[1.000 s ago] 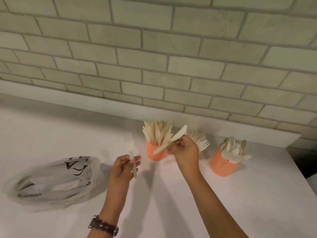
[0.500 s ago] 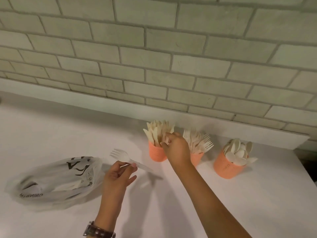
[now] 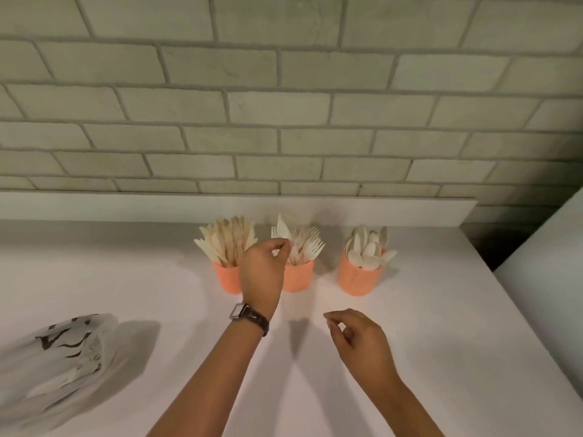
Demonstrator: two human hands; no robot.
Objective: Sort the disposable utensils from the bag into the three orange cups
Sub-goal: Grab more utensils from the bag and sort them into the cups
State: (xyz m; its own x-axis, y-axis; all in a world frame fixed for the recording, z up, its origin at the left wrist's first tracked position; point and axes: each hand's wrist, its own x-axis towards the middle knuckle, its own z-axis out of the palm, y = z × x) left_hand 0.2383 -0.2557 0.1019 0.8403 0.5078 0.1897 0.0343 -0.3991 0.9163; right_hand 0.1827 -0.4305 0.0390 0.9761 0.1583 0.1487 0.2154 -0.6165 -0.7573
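Observation:
Three orange cups stand in a row near the wall. The left cup (image 3: 226, 279) holds knives, the middle cup (image 3: 299, 279) holds forks, and the right cup (image 3: 359, 280) holds spoons. My left hand (image 3: 263, 270), with a watch on its wrist, is in front of the left and middle cups. Its fingertips pinch the handle of a white fork (image 3: 281, 229), which stands head up at the middle cup's left side. My right hand (image 3: 356, 339) hovers over the counter nearer to me, fingers loosely curled, holding nothing. The plastic bag (image 3: 56, 367) lies at the lower left.
A white counter (image 3: 441, 357) runs under a brick wall (image 3: 284, 121) with a low white ledge behind the cups. The counter's right edge drops off beside a pale surface at the far right.
My right hand has left the knife in the left cup and drawn back toward me. My left hand has carried the fork from near the bag to the middle cup.

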